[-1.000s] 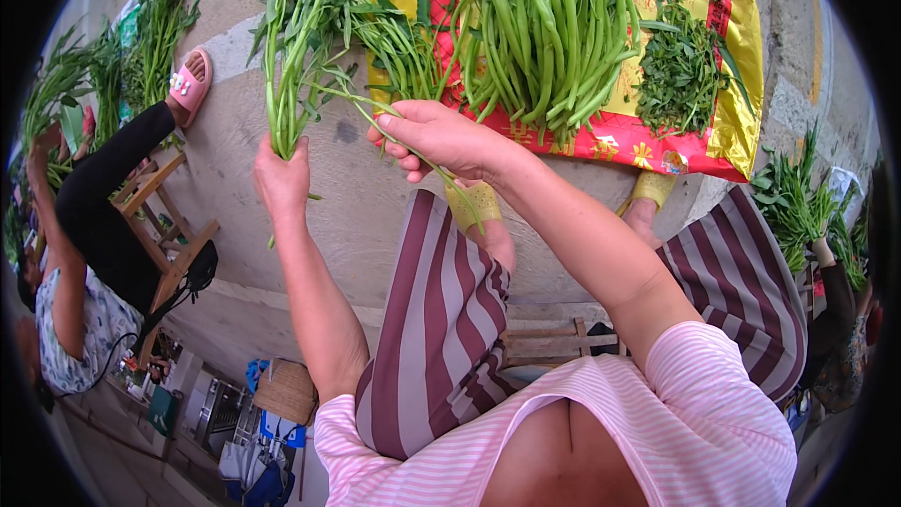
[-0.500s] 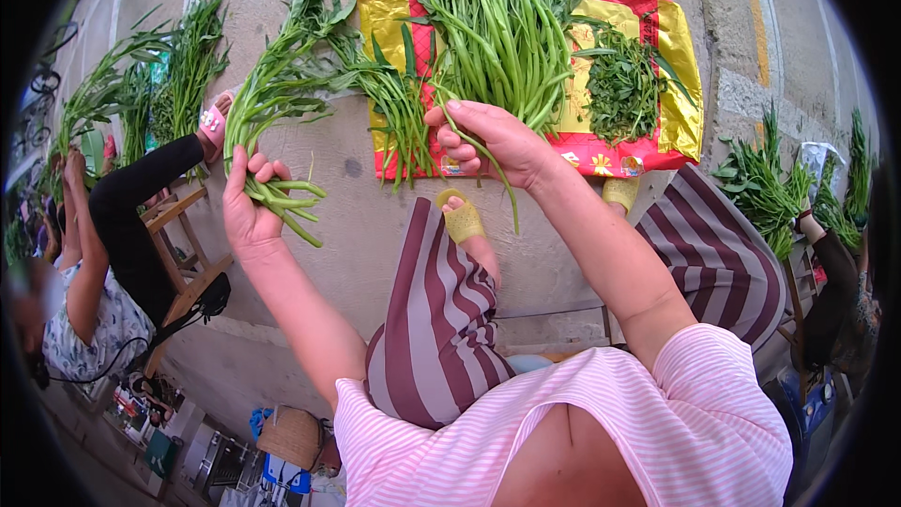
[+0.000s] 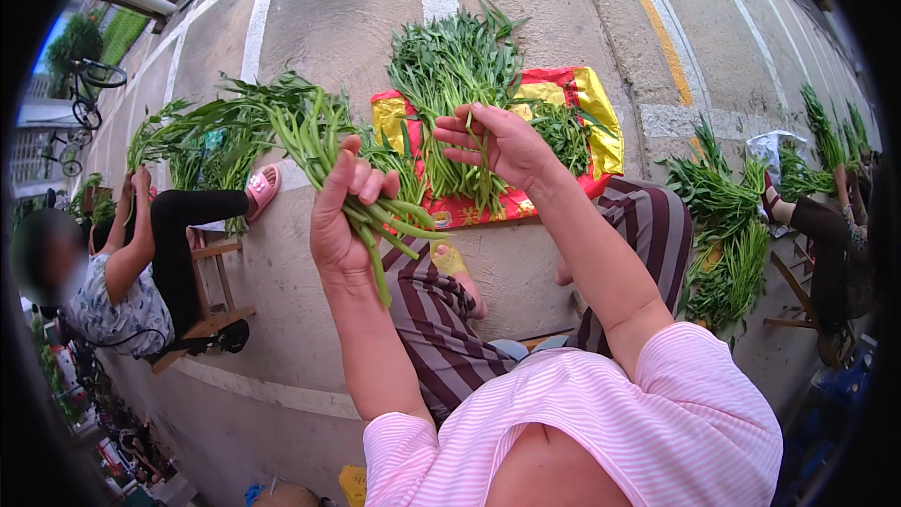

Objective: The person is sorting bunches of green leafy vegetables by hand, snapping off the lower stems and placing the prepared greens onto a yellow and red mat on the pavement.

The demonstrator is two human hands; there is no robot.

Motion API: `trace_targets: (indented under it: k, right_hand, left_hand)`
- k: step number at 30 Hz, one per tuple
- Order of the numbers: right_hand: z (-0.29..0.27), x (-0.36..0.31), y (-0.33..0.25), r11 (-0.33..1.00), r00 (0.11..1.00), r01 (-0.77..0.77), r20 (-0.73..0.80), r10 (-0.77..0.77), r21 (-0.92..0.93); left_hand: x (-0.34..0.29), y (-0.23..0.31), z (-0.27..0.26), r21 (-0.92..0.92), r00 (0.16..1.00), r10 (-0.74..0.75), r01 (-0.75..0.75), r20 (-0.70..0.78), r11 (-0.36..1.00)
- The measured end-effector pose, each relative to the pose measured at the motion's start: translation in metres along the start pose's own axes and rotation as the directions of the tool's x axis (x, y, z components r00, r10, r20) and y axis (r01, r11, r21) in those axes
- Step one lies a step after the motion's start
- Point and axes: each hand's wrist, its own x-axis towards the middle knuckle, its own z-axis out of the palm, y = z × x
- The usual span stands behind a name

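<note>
Head view, left hand: left hand [image 3: 343,216] is closed around a bunch of green stalks [image 3: 310,136], fingers wrapped over the stems; cut ends stick out below and to the right of the fist, leafy tops fan up and to the left.
Head view, right hand: right hand [image 3: 497,141] is partly open, fingers spread, pinching a few thin green stems [image 3: 483,174] that hang down from the fingertips.
Where the greens lie: the held bunch sits just left of the right hand, the two hands close but apart.
Pile: a heap of greens [image 3: 450,61] lies on a red and yellow cloth [image 3: 591,99] on the pavement [image 3: 347,9], directly beyond the right hand.
Lap: striped trousers [image 3: 432,319] show below both hands.
Left edge: a seated person [image 3: 122,291] on a wooden stool [image 3: 211,305] handles more greens.
Right edge: another pile of greens [image 3: 723,225] lies on the ground.
</note>
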Motion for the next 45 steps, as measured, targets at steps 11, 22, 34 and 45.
trace_targets:
  k: [11, 22, 34, 45]
  right_hand:
    - [0.024, -0.111, -0.009, 0.946, 0.972, 0.036, -0.209, -0.108, -0.322]
    - [0.037, -0.18, 0.019, 0.914, 0.938, -0.009, -0.32, -0.133, -0.405]
    - [-0.003, -0.216, 0.006, 0.93, 0.998, -0.019, -0.068, -0.006, -0.366]
    - [-0.005, -0.226, 0.001, 0.976, 0.977, 0.214, -0.001, -0.214, -0.035]
  left_hand:
    - [-0.062, -0.149, 0.019, 0.476, 0.956, 0.213, -0.095, -0.2, 0.875]
    - [-0.119, -0.19, 0.02, 0.656, 0.951, 0.278, -0.126, -0.132, 0.744]
    - [-0.144, -0.153, 0.026, 0.28, 0.983, -0.063, 0.11, -0.172, 0.954]
    - [-0.14, -0.113, 0.046, 0.37, 0.996, 0.058, -0.03, -0.065, 0.928]
